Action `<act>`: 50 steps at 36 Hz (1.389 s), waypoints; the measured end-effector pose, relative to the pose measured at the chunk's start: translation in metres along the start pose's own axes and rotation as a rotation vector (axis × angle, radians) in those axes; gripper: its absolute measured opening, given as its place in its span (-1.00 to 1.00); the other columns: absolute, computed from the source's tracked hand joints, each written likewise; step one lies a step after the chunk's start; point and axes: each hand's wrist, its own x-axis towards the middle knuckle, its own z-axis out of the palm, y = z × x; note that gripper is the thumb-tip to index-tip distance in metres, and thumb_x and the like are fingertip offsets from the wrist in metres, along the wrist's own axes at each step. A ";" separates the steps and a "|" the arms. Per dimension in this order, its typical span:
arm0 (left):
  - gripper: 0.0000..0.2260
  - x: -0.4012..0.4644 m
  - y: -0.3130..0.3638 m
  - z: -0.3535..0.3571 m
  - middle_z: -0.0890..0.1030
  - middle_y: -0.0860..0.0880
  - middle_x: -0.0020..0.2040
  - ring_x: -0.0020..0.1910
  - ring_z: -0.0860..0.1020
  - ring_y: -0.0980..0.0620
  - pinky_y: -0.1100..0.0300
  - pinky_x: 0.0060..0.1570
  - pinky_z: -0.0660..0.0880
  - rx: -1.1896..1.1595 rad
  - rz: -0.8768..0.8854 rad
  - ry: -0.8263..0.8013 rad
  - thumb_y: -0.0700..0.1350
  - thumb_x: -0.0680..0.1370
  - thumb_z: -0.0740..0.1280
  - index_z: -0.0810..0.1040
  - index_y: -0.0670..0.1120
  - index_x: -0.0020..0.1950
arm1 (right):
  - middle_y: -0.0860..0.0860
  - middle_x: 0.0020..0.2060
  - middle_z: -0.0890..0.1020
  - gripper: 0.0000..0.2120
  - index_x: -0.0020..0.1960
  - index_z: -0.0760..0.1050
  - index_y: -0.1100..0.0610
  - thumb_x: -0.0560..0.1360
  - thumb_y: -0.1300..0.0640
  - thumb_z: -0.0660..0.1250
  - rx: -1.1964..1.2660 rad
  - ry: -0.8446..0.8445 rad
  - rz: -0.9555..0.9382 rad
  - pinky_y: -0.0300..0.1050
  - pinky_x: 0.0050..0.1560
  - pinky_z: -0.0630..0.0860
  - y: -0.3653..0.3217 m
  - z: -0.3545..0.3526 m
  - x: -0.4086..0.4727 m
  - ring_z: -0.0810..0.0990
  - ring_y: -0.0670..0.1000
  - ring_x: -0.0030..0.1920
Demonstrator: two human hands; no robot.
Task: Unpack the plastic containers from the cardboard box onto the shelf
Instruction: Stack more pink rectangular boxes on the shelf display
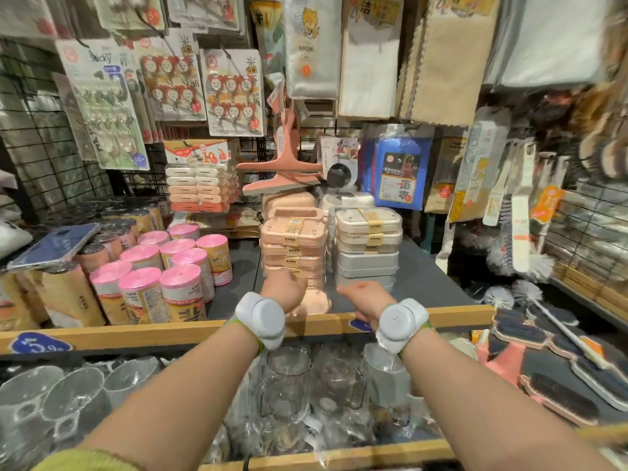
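Two stacks of flat plastic containers stand on the dark shelf (424,280): a pink stack (294,243) and, to its right, a cream and grey stack (368,246). One more pink container (314,302) lies in front of the pink stack, at the shelf's wooden front rail. My left hand (283,290) grips this container's left end, with its fingers hidden behind the hand. Just to the right, above the rail, my right hand (362,297) holds nothing and its fingers point left. Both wrists carry white bands. No cardboard box is in view.
Pink-topped rolls (176,263) fill the shelf's left side. A pink squeegee (282,171) and packaged goods hang above the stacks. Clear glass cups (289,382) crowd the lower tier beneath my forearms. Brushes (557,351) lie at the right.
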 end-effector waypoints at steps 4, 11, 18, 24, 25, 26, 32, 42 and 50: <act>-0.70 -0.023 0.021 0.017 0.43 -0.15 -0.26 -0.21 0.37 -0.08 0.15 -0.15 0.30 -0.022 0.058 -0.051 -0.13 0.58 0.16 0.31 -0.10 -0.36 | 0.09 -0.35 0.40 -0.80 -0.20 0.51 0.23 0.51 0.11 0.33 0.115 0.047 0.042 -0.06 -0.17 0.43 0.010 -0.019 -0.022 0.41 0.00 -0.35; -0.72 -0.060 0.059 0.063 0.51 -0.18 -0.20 -0.19 0.43 -0.10 0.17 -0.16 0.33 0.004 0.135 -0.111 -0.14 0.58 0.19 0.40 -0.15 -0.33 | 0.12 -0.06 0.46 -0.60 0.29 0.44 0.38 0.53 0.17 0.28 0.201 0.104 0.044 0.12 0.28 0.44 0.052 -0.070 -0.059 0.41 0.06 -0.05; -0.73 -0.098 0.087 0.131 0.51 -0.16 -0.28 -0.24 0.48 -0.09 0.11 -0.16 0.43 0.040 0.222 -0.216 -0.03 0.53 0.20 0.50 -0.15 -0.27 | 0.38 0.15 0.53 -0.59 0.30 0.41 0.40 0.57 0.13 0.22 0.167 0.180 0.107 0.21 0.29 0.39 0.124 -0.124 -0.091 0.44 0.16 -0.05; -0.72 -0.132 0.103 0.210 0.60 -0.41 0.03 0.03 0.58 -0.33 -0.07 0.10 0.51 -0.011 0.265 -0.382 -0.09 0.55 0.22 0.59 -0.28 -0.06 | 0.28 0.30 0.48 -0.44 0.36 0.37 0.32 0.50 -0.03 0.29 0.182 0.351 0.179 0.21 0.37 0.36 0.208 -0.167 -0.118 0.48 0.27 0.28; -0.71 -0.140 0.107 0.222 0.60 -0.38 0.08 0.05 0.58 -0.31 -0.04 0.12 0.50 0.001 0.277 -0.400 -0.07 0.57 0.21 0.60 -0.27 -0.02 | 0.30 0.31 0.47 -0.44 0.35 0.38 0.34 0.50 -0.01 0.30 0.192 0.362 0.207 0.19 0.38 0.36 0.222 -0.174 -0.124 0.46 0.29 0.31; -0.69 -0.147 0.110 0.236 0.60 -0.35 0.10 0.06 0.58 -0.28 -0.01 0.13 0.49 0.021 0.291 -0.426 -0.04 0.58 0.19 0.59 -0.25 0.02 | 0.32 0.30 0.47 -0.46 0.33 0.40 0.35 0.49 0.01 0.31 0.207 0.368 0.229 0.17 0.35 0.39 0.238 -0.182 -0.130 0.49 0.28 0.27; -0.77 -0.182 0.115 0.311 0.58 -0.22 -0.09 -0.08 0.55 -0.15 0.10 0.02 0.47 0.165 0.350 -0.579 0.06 0.49 0.23 0.54 -0.07 -0.19 | 0.19 0.15 0.57 -0.63 0.24 0.49 0.25 0.55 0.03 0.26 0.195 0.431 0.394 -0.05 0.13 0.51 0.314 -0.208 -0.165 0.52 0.10 0.05; -0.88 -0.208 0.088 0.413 0.39 -0.14 -0.23 -0.21 0.33 -0.04 0.10 -0.18 0.27 0.233 0.334 -0.790 -0.13 0.54 0.19 0.39 -0.12 -0.18 | 0.09 -0.02 0.53 -0.91 0.00 0.44 0.01 0.56 0.01 0.22 0.109 0.396 0.617 -0.14 -0.01 0.41 0.446 -0.203 -0.190 0.51 0.09 0.00; -0.80 -0.206 0.060 0.466 0.42 -0.17 -0.22 -0.22 0.36 -0.04 0.11 -0.19 0.31 0.329 0.295 -0.856 -0.12 0.58 0.19 0.41 -0.17 -0.22 | 0.17 0.03 0.54 -0.71 0.12 0.55 0.24 0.54 0.06 0.25 0.209 0.333 0.798 -0.11 0.08 0.42 0.552 -0.165 -0.183 0.41 0.03 -0.03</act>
